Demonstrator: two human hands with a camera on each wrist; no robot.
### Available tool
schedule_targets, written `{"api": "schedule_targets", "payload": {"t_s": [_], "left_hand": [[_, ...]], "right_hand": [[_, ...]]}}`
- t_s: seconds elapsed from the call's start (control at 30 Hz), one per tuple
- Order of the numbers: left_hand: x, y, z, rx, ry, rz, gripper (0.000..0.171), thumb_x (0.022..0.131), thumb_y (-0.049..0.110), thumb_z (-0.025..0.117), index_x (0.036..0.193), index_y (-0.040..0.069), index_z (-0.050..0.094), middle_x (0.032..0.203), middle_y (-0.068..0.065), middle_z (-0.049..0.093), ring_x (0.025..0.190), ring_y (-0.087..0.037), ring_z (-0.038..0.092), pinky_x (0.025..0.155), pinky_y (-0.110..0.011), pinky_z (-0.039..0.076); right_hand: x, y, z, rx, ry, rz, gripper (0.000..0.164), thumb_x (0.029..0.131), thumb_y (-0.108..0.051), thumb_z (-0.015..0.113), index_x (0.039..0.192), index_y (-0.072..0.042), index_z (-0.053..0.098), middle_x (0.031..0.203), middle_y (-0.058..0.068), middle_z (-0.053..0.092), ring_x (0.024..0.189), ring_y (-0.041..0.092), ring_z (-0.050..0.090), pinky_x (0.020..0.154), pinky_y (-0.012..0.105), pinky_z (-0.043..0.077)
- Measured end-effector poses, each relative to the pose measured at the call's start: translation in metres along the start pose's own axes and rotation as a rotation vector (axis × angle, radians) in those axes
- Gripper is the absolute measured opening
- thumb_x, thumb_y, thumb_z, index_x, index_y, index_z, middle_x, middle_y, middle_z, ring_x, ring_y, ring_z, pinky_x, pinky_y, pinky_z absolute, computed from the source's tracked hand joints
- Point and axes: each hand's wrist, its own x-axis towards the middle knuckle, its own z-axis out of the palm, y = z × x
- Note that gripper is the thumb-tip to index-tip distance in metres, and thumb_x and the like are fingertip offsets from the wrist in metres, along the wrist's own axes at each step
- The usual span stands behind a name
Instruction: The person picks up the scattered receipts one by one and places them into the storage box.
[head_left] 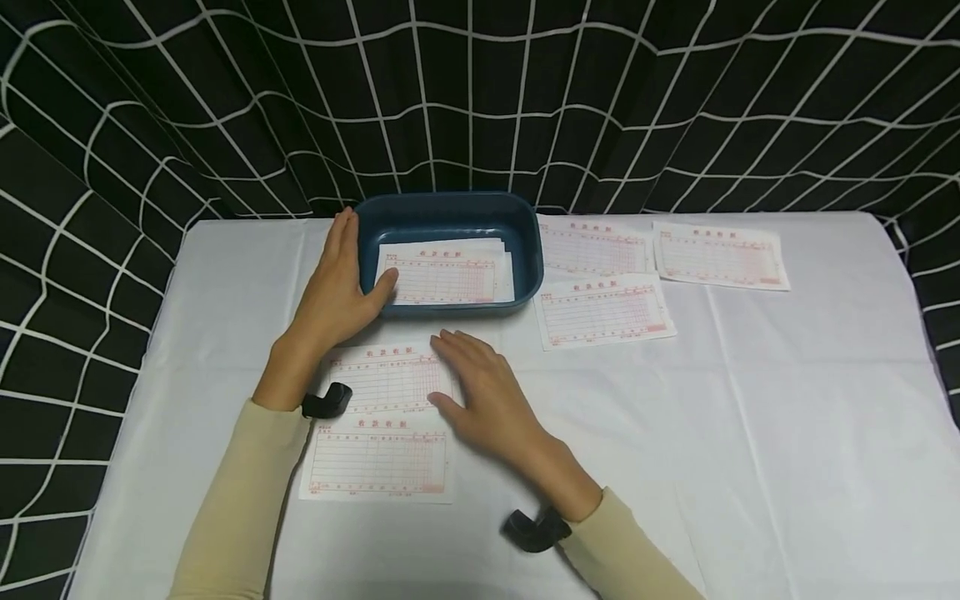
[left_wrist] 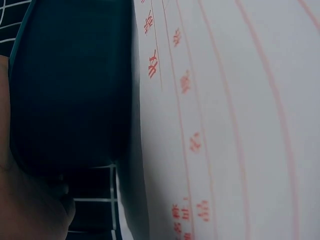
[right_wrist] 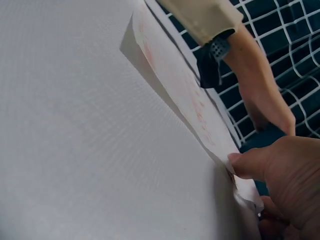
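Observation:
A dark blue plastic basin [head_left: 450, 310] stands at the back of the white-covered table, a small stack of red-printed receipt slips [head_left: 442, 279] inside it. My left hand [head_left: 337, 292] holds its left end, thumb over the front rim and fingers along the outer wall. In front of the basin lie two more slips, an upper one [head_left: 382, 379] and a lower one [head_left: 378, 462]. My right hand [head_left: 495, 400] is over the right edge of the upper slip, fingers extended and thumb apart. The right wrist view shows the thumb [right_wrist: 250, 162] right at a slip's edge.
To the right of the basin lie three slips: one at the back [head_left: 596, 246], one in front of it [head_left: 607, 310], and one farther right [head_left: 720, 254]. A black curtain with a white grid [head_left: 480, 100] hangs behind the table.

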Motion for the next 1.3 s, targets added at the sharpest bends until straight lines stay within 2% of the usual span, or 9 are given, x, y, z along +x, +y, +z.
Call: {"api": "schedule_targets", "payload": {"t_s": [0.27, 0.47, 0.6, 0.77, 0.87, 0.97, 1.07, 1.3], "left_hand": [[-0.002, -0.003, 0.000, 0.004, 0.002, -0.006, 0.093, 0.101, 0.039, 0.060, 0.167, -0.005, 0.012, 0.179, -0.020, 0.009, 0.167, -0.035, 0.013, 0.133, -0.057, 0.023], [-0.002, -0.006, -0.002, 0.004, 0.014, -0.007, 0.093, 0.101, 0.039, 0.059, 0.167, -0.005, 0.013, 0.179, -0.020, 0.010, 0.167, -0.035, 0.014, 0.132, -0.057, 0.023], [-0.002, -0.006, -0.002, 0.001, 0.011, -0.002, 0.093, 0.101, 0.039, 0.060, 0.167, -0.006, 0.013, 0.178, -0.021, 0.010, 0.167, -0.035, 0.014, 0.133, -0.056, 0.023], [-0.001, -0.004, -0.001, -0.001, 0.016, 0.006, 0.093, 0.101, 0.039, 0.061, 0.167, -0.006, 0.014, 0.178, -0.020, 0.010, 0.167, -0.035, 0.014, 0.133, -0.055, 0.022], [0.000, -0.002, -0.001, -0.004, 0.017, 0.005, 0.093, 0.101, 0.039, 0.061, 0.167, -0.006, 0.014, 0.179, -0.020, 0.010, 0.167, -0.035, 0.014, 0.133, -0.055, 0.022], [0.000, 0.000, -0.001, -0.006, 0.012, -0.005, 0.093, 0.100, 0.040, 0.061, 0.167, -0.005, 0.013, 0.179, -0.019, 0.009, 0.167, -0.035, 0.014, 0.133, -0.055, 0.022], [-0.001, 0.001, -0.001, -0.006, 0.005, -0.017, 0.094, 0.101, 0.041, 0.060, 0.168, -0.004, 0.012, 0.179, -0.018, 0.008, 0.167, -0.034, 0.014, 0.133, -0.055, 0.022], [0.000, 0.002, 0.000, 0.000, -0.008, -0.029, 0.094, 0.101, 0.042, 0.060, 0.168, -0.003, 0.012, 0.179, -0.017, 0.007, 0.168, -0.033, 0.012, 0.134, -0.054, 0.020]], "right_hand": [[0.000, -0.003, 0.002, 0.031, 0.026, 0.018, 0.065, 0.093, -0.018, 0.080, 0.153, -0.010, 0.056, 0.154, 0.014, 0.061, 0.151, 0.032, 0.049, 0.125, 0.053, 0.038], [0.004, -0.010, 0.004, 0.057, 0.072, 0.040, 0.053, 0.093, -0.013, 0.080, 0.143, -0.008, 0.065, 0.145, 0.014, 0.067, 0.142, 0.032, 0.058, 0.122, 0.050, 0.043], [0.004, -0.011, 0.007, 0.077, 0.112, 0.047, 0.040, 0.092, -0.009, 0.079, 0.131, -0.010, 0.073, 0.132, 0.009, 0.074, 0.131, 0.027, 0.066, 0.114, 0.045, 0.051], [0.003, -0.011, 0.006, 0.064, 0.175, 0.021, 0.022, 0.094, -0.006, 0.076, 0.115, -0.011, 0.079, 0.114, 0.005, 0.080, 0.109, 0.021, 0.074, 0.096, 0.041, 0.059], [0.002, -0.010, 0.002, 0.094, 0.182, 0.008, 0.020, 0.093, -0.003, 0.075, 0.112, -0.009, 0.080, 0.103, 0.005, 0.080, 0.087, 0.016, 0.071, 0.080, 0.034, 0.058], [0.002, -0.008, -0.006, 0.133, 0.168, 0.020, 0.021, 0.092, 0.000, 0.075, 0.112, -0.007, 0.079, 0.096, 0.005, 0.077, 0.074, 0.012, 0.061, 0.069, 0.026, 0.051], [0.003, -0.005, -0.016, 0.165, 0.152, 0.044, 0.023, 0.091, 0.000, 0.075, 0.112, -0.007, 0.079, 0.094, 0.005, 0.076, 0.072, 0.010, 0.059, 0.067, 0.021, 0.049], [0.004, 0.006, -0.035, 0.231, 0.121, 0.096, 0.018, 0.090, -0.002, 0.077, 0.107, -0.006, 0.078, 0.086, 0.005, 0.070, 0.073, 0.013, 0.058, 0.068, 0.023, 0.048]]}}
